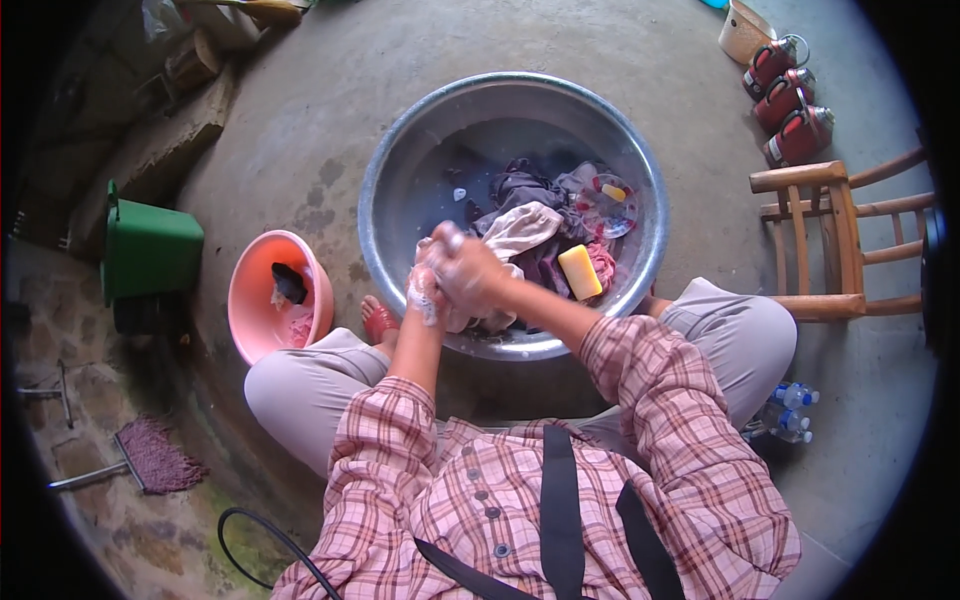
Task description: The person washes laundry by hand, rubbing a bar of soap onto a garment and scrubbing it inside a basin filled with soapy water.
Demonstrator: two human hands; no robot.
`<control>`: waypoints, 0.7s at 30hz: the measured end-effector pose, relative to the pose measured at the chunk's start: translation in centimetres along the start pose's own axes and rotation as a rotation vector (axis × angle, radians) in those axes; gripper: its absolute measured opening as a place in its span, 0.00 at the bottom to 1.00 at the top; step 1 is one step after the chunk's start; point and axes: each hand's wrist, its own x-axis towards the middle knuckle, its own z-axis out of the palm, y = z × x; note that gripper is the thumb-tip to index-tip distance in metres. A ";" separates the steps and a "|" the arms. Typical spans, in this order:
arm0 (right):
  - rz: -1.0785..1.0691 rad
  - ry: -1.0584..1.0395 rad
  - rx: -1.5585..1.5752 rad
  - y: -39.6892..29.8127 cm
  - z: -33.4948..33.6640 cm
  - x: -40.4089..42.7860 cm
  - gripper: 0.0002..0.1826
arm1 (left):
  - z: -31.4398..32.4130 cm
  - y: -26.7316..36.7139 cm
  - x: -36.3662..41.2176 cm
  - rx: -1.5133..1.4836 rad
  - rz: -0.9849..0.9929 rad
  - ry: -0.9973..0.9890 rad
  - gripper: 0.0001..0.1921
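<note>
Above the near left part of a large metal basin (511, 82), my two hands are pressed together on a wet whitish cloth (525, 229). My left hand (424, 283) has suds on it and grips the cloth from the left. My right hand (469, 271), blurred by motion, lies over it and hides most of the gripped part. Dark wet clothes (525, 187) lie in the water to the right. A yellow bar of soap (580, 272) rests on the clothes beside a pink mesh or cloth bundle (602, 261). A clear dish (606, 214) holds a smaller yellow soap piece (613, 193).
Left of the basin stands a pink tub (251, 315) with a dark cloth (289, 283) inside. Farther left are a green bucket (154, 244) and a mop (157, 456). A wooden chair (814, 240), red thermos flasks (799, 136) and plastic bottles (791, 409) stand or lie to the right.
</note>
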 end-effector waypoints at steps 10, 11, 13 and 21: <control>-0.307 0.235 -0.622 2.6 0.4 0.5 0.18 | -7.0 -9.8 5.8 -0.462 0.012 0.117 0.22; -0.262 0.165 -0.495 1.9 0.8 -0.8 0.18 | -6.2 -8.7 5.1 -0.447 0.000 0.119 0.22; -0.388 0.115 -0.606 0.6 2.5 -2.9 0.17 | -5.2 -5.2 3.4 -0.411 -0.012 0.091 0.22; -0.391 0.366 -0.858 6.9 -7.2 4.6 0.21 | 3.2 -3.5 -1.7 0.293 -0.061 0.207 0.19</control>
